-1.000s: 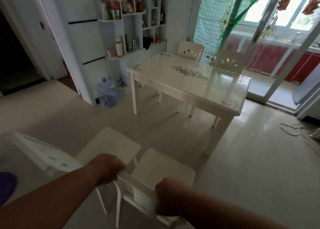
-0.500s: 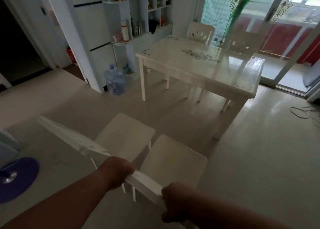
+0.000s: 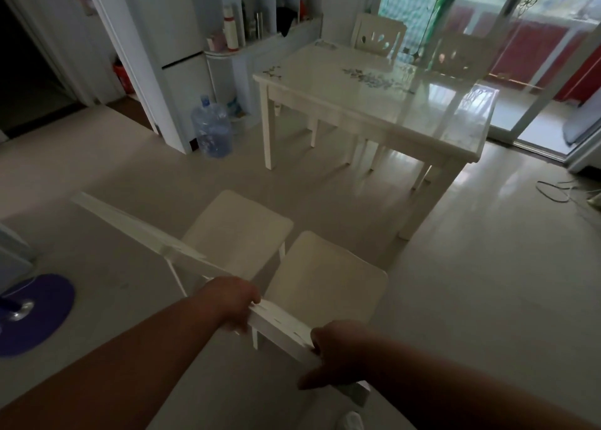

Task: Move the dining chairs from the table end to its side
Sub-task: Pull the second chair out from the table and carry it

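Nearest, at six o'clock, the left hand (image 3: pixel 234 302) and right hand (image 3: pixel 338 351) are both curled tight over the top rail of the near chair (image 3: pixel 325 280), one at each end, so the load is balanced. A second chair (image 3: pixel 239 226) stands just beside it toward eleven o'clock, its backrest in line. Both sit on open floor, well apart from the worktop (image 3: pixel 383 88) at one o'clock. To do this well, I judge: tip or lift the chair evenly, steer its legs clear of its neighbour, then aim the seat square at the long near edge, between the corner legs. Two more chairs (image 3: pixel 377 36) stand at the far side.
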